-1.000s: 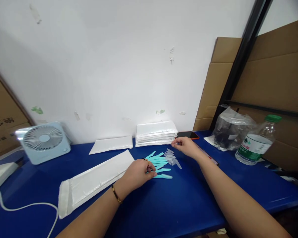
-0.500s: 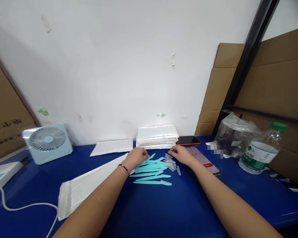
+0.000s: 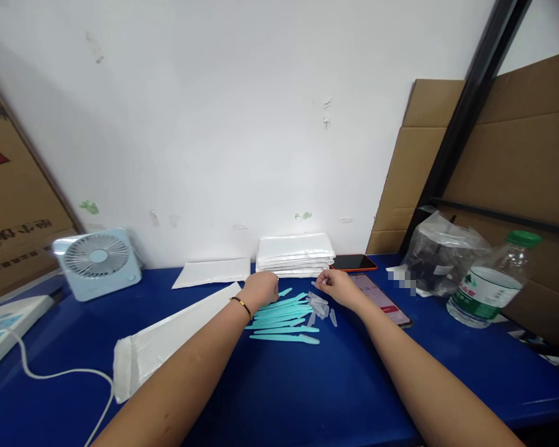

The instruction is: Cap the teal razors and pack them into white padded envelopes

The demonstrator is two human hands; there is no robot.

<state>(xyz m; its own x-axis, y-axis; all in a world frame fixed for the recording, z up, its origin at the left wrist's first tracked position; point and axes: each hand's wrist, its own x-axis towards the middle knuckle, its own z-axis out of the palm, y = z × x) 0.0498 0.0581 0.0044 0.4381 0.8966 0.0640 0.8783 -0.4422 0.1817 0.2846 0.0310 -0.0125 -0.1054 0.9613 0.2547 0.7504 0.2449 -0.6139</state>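
Several turquoise eyebrow razors (image 3: 279, 320) lie in a loose pile on the blue table, mostly side by side with their heads to the right. My left hand (image 3: 261, 290) is closed at the pile's far left end, and a turquoise razor head (image 3: 285, 292) sticks out past its fingers. Right of the razors is a small heap of translucent blade caps (image 3: 317, 305), with one cap (image 3: 333, 318) lying apart. My right hand (image 3: 334, 285) pinches a translucent cap (image 3: 315, 285) just beyond the heap. The left fingertips are hidden behind the hand.
White padded mailers (image 3: 294, 254) are stacked by the wall; a flat one (image 3: 212, 272) and a long one (image 3: 168, 338) lie leftward. Two phones (image 3: 354, 262) are right of the stack. A fan (image 3: 97, 261), power strip (image 3: 9, 326), plastic bag (image 3: 440, 254) and bottle (image 3: 489, 285) stand around.
My left hand has turned so its back faces up and the fingers are more hidden. The right fingers have closed on a cap. The view has shifted slightly.
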